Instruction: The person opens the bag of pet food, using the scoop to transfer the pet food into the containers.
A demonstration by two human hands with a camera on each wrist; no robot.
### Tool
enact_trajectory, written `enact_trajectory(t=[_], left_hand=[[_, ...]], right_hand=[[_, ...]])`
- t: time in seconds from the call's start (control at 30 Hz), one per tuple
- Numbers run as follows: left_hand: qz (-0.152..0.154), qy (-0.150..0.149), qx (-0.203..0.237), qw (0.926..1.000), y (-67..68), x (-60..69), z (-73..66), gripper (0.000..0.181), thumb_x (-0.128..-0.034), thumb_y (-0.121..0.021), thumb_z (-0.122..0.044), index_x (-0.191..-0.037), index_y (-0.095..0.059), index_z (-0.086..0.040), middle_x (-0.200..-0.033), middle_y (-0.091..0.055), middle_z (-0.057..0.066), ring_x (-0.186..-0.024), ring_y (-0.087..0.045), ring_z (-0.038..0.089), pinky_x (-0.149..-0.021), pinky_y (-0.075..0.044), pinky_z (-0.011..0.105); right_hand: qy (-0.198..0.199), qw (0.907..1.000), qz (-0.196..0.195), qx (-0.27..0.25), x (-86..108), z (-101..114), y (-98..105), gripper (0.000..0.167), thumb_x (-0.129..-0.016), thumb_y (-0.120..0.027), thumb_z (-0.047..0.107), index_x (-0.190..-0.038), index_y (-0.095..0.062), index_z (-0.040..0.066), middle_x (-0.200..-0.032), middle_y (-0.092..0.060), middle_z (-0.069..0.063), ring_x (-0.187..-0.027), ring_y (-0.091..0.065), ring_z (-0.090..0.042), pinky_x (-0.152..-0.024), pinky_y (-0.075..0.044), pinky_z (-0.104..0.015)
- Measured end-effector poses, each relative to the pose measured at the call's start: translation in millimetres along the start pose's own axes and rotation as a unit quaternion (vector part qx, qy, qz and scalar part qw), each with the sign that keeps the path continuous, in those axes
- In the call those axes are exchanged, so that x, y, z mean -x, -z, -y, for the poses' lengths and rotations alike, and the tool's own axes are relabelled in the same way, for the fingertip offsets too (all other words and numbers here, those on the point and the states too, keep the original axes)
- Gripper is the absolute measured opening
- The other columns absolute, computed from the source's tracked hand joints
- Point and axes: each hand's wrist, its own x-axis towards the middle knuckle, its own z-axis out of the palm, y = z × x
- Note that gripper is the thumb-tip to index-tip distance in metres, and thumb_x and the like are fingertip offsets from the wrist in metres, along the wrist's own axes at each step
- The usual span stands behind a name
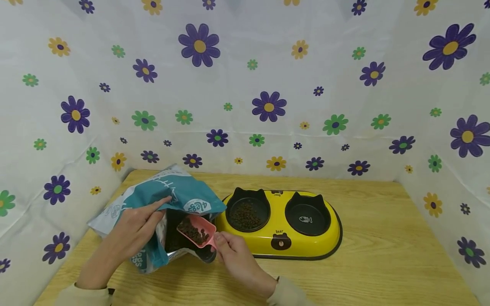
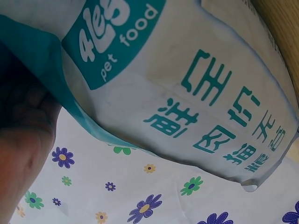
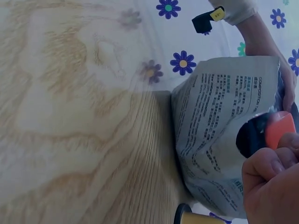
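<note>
A teal and white pet food bag [image 1: 153, 189] lies on its side at the left of the table, its mouth facing right. My left hand [image 1: 132, 229] rests on the bag at its opening, index finger stretched along the teal side; in the left wrist view the hand [image 2: 23, 140] is beside the printed bag [image 2: 140, 93]. My right hand [image 1: 241, 261] grips the handle of a pink scoop [image 1: 197, 229] holding brown kibble, at the bag's mouth. In the right wrist view, the curled right hand [image 3: 275, 186] is near the pink scoop [image 3: 279, 128], in front of the bag [image 3: 219, 102].
Right of the bag stands a yellow double feeder [image 1: 252, 242] with two black cat-eared bowls. Kibble lies in the left bowl [image 1: 246, 212]; the right bowl [image 1: 307, 216] shows a fish print. A flowered cloth [image 1: 237, 85] hangs behind and at both sides of the wooden table [image 1: 383, 246].
</note>
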Motion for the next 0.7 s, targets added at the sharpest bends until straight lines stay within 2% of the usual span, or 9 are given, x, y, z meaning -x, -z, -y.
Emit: enact_trajectory(t=[0.27,0.4,0.57,0.7], left_hand=[[0.006,0.002,-0.001,1.0000,-0.6,-2.5,-1.0,0.038,-0.1092,-0.046,-0.017,-0.143,-0.062,-0.011,-0.054,-0.025,-0.016,-0.042,-0.022,-0.001,-0.045,-0.031,0.023],[0.005,0.002,-0.006,1.0000,-1.4,-3.6,-0.6,0.038,-0.1093,-0.046,-0.017,-0.143,-0.062,-0.012,-0.055,-0.025,-0.016,-0.042,-0.023,-0.001,-0.045,-0.031,0.023],[0.007,0.006,-0.012,0.9999,-0.6,-2.8,-0.5,0.038,-0.1096,-0.045,-0.018,-0.143,-0.062,-0.011,-0.054,-0.026,-0.015,-0.041,-0.023,0.001,-0.044,-0.030,0.024],[0.012,0.008,-0.011,0.9998,0.1,-2.0,-0.6,0.038,-0.1099,-0.045,-0.019,-0.143,-0.062,-0.012,-0.054,-0.026,-0.015,-0.041,-0.023,0.001,-0.044,-0.030,0.024]], right_hand=[[-0.007,0.9967,0.065,-0.049,8.3,-3,28,0.058,-0.111,-0.038,0.040,-0.106,-0.052,-0.017,-0.061,-0.037,0.003,-0.048,-0.029,-0.008,-0.048,-0.027,-0.021],[0.026,0.9944,0.074,-0.071,14.0,-5,45,0.058,-0.113,-0.035,0.035,-0.105,-0.047,-0.021,-0.060,-0.036,0.004,-0.048,-0.028,-0.008,-0.048,-0.027,-0.022],[0.073,0.9933,0.056,-0.069,17.1,-7,65,0.053,-0.114,-0.033,0.031,-0.100,-0.048,-0.018,-0.057,-0.032,-0.003,-0.045,-0.027,-0.010,-0.044,-0.025,-0.024],[0.083,0.9963,0.008,-0.020,17.4,-5,81,0.047,-0.113,-0.036,0.026,-0.100,-0.054,-0.016,-0.056,-0.033,-0.007,-0.044,-0.028,-0.009,-0.042,-0.027,-0.022]])
